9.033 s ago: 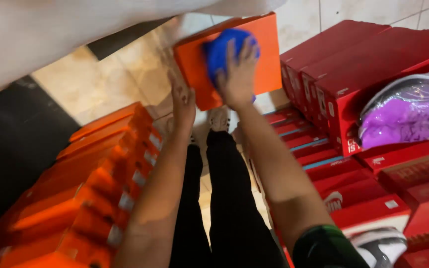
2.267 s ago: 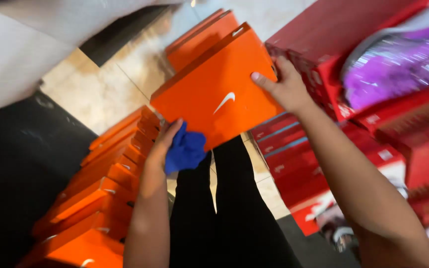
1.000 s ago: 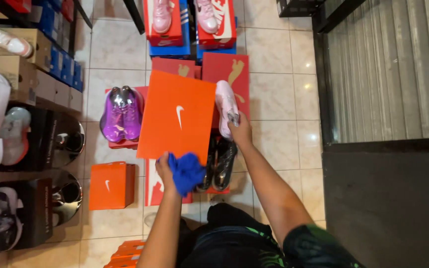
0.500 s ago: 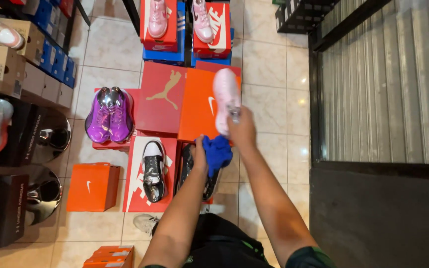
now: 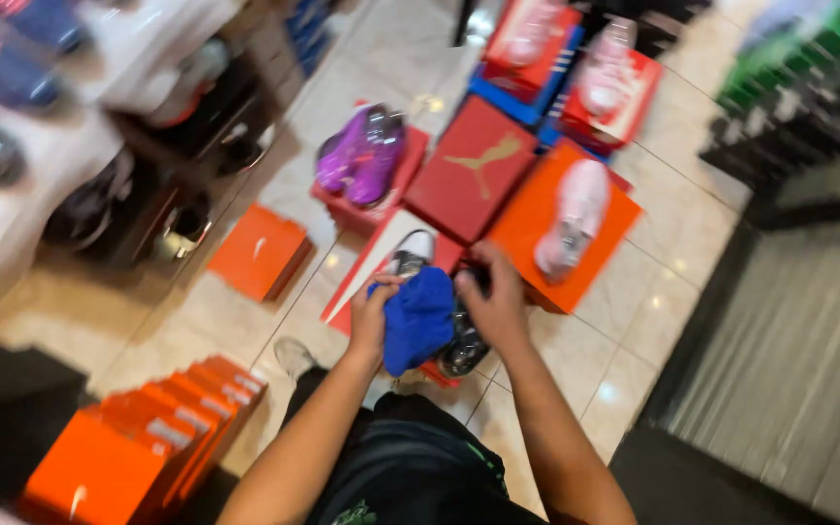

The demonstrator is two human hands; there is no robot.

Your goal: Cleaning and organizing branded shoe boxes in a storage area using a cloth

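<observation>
My left hand [image 5: 372,313] grips a blue cloth [image 5: 418,318] that hangs in front of me. Beside it, my right hand [image 5: 494,299] reaches down over a dark shoe [image 5: 463,348]; whether it grips the shoe is unclear. Just beyond my right hand an orange shoe box [image 5: 558,228] lies on the tiled floor with a pink shoe [image 5: 568,220] on top. A red shoe box [image 5: 469,169] lies next to it. A black and white shoe [image 5: 410,259] rests on another red box near the cloth.
A purple shoe [image 5: 362,155] sits on a red box to the left. A single orange box [image 5: 259,253] lies on the floor, and a row of orange boxes [image 5: 148,437] stands at lower left. Shelves with shoes [image 5: 12,146] line the left. More boxes lie farther back.
The orange box I held up a second ago now lies on the floor with the pink shoe on it. My right hand has dropped from the pink shoe toward the dark shoe.
</observation>
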